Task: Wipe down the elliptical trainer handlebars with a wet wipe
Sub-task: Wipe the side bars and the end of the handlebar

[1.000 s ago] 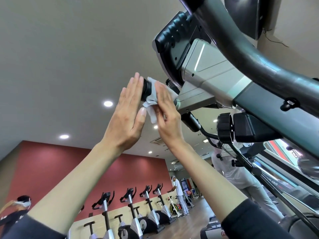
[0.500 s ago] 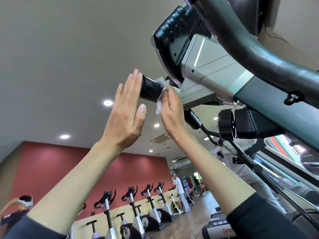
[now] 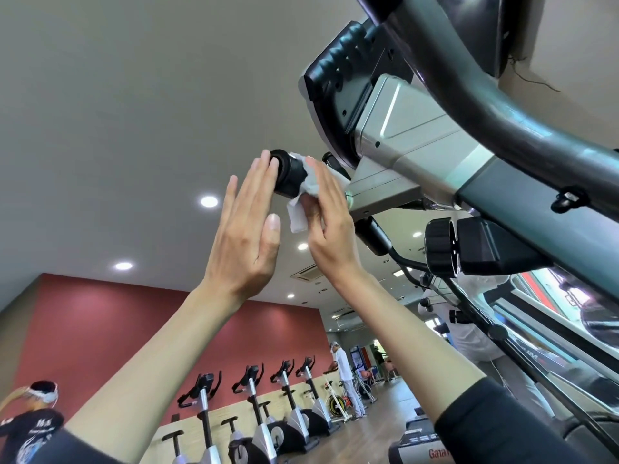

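Observation:
I look up at the elliptical trainer from below. A short black handlebar end sticks out to the left under the grey console housing. My left hand is flat, fingers straight, its fingertips touching the bar's end cap. My right hand presses a crumpled white wet wipe against the right side of the bar, the wipe lying between palm and bar with a corner hanging below. A thick dark-green curved handlebar tube crosses the upper right.
A black adjustment knob sits on the frame at right. A row of exercise bikes stands along the red wall behind. A person in white stands far back, and another person is at the lower left.
My right hand has slid the wipe along the bar toward its end and back, and the wipe now hangs lower. My left hand stayed flat at the end cap.

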`<state>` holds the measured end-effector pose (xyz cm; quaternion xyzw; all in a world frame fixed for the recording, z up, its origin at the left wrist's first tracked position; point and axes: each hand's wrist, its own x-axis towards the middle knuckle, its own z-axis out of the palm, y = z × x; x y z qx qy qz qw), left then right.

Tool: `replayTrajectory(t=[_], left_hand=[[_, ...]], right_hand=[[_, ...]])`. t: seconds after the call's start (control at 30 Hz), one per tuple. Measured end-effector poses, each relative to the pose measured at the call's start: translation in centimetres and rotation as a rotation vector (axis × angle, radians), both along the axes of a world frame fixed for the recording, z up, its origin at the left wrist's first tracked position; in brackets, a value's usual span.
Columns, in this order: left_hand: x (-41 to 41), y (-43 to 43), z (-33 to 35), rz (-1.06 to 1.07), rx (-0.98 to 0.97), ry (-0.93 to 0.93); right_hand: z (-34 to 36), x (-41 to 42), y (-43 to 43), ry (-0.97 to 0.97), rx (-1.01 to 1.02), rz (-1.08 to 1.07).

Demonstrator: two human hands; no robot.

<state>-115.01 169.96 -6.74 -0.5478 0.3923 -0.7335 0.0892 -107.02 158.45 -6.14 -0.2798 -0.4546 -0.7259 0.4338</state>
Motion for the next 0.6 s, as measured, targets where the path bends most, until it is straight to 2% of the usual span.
replayTrajectory(t=[0.13, 0.23, 0.37, 0.5, 0.6], left_hand=[[0.0, 0.1, 0.1, -0.013, 0.017, 0.02], [0.2, -0.1, 0.0, -0.029, 0.015, 0.021], [0.4, -0.2, 0.1, -0.038, 0.009, 0.012], [0.6, -0.3, 0.1, -0.049, 0.007, 0.009], [0.6, -0.5, 0.0, -0.062, 0.005, 0.018]], right_hand=[[0.4, -2.0, 0.1, 0.184, -0.013, 0.097], [0.5, -3.6, 0.0, 0.151, 0.01, 0.143], [0.4, -3.3, -0.4, 0.094, -0.061, 0.11], [0.6, -0.4, -0.4, 0.148, -0.092, 0.07], [0.8, -0.4, -0.5, 0.227, -0.021, 0.151]])
